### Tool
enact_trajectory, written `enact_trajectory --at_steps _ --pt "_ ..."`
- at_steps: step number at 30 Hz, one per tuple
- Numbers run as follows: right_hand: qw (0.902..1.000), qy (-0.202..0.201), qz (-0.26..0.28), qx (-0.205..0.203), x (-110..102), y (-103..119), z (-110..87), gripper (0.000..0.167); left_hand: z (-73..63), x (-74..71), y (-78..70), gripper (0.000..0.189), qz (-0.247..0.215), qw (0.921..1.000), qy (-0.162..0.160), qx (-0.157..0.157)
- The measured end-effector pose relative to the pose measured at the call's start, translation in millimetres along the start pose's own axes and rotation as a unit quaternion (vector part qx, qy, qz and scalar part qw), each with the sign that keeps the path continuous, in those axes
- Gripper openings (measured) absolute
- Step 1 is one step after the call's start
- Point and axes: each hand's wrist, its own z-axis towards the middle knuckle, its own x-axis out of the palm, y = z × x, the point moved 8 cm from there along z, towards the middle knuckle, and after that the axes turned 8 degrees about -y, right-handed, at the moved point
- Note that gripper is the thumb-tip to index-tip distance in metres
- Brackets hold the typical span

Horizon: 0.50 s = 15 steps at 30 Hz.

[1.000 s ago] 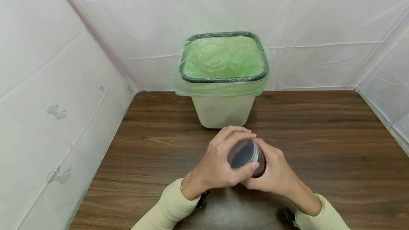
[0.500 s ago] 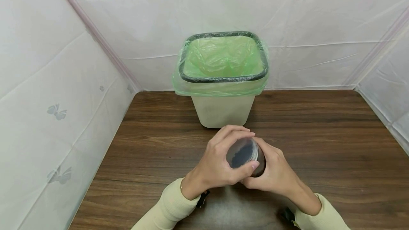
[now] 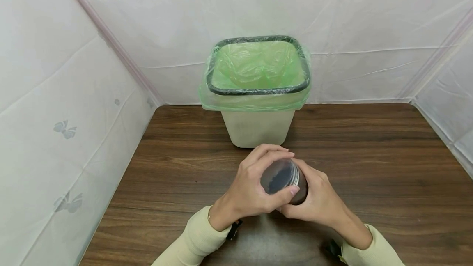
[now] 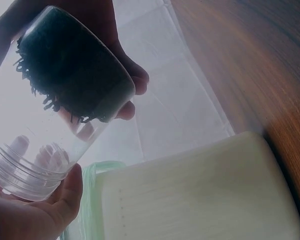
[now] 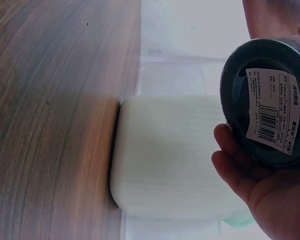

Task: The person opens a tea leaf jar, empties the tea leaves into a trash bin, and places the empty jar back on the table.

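Both hands hold one clear round jar (image 3: 281,179), tilted above the table in front of the bin. Dark, shredded dry bits (image 4: 72,65) fill the base end of the jar. My left hand (image 3: 251,186) curls round the capped end, its fingers over the far side and its thumb on the near side; ridged rings (image 4: 27,172) show there in the left wrist view. My right hand (image 3: 318,196) grips the body towards the base. A white barcode label (image 5: 273,110) is stuck on the base, seen in the right wrist view.
A cream waste bin (image 3: 258,129) with a dark rim and a green plastic liner (image 3: 258,67) stands on the dark wood table (image 3: 177,175), just beyond the hands. White sheeting (image 3: 177,32) hangs behind the table and along both sides.
The left hand and the jar's capped end have shifted very slightly. The grip of both hands looks the same, and the bin stays put.
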Motion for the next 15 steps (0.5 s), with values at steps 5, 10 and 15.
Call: enact_trajectory --at_steps 5,10,15 --pt "1.0 0.001 0.001 0.005 0.5 -1.1 -0.5 0.089 -0.4 -0.1 1.2 0.047 -0.002 1.0 0.002 -0.005" --pt "0.9999 0.001 -0.002 0.01 0.4 -2.6 -0.5 0.09 -1.2 -1.1 1.8 0.047 0.001 0.9999 0.003 -0.013" --pt "0.9999 0.002 -0.006 0.012 0.5 -3.8 -0.6 0.092 -1.7 -2.3 2.9 0.048 0.006 0.9998 0.002 -0.018"
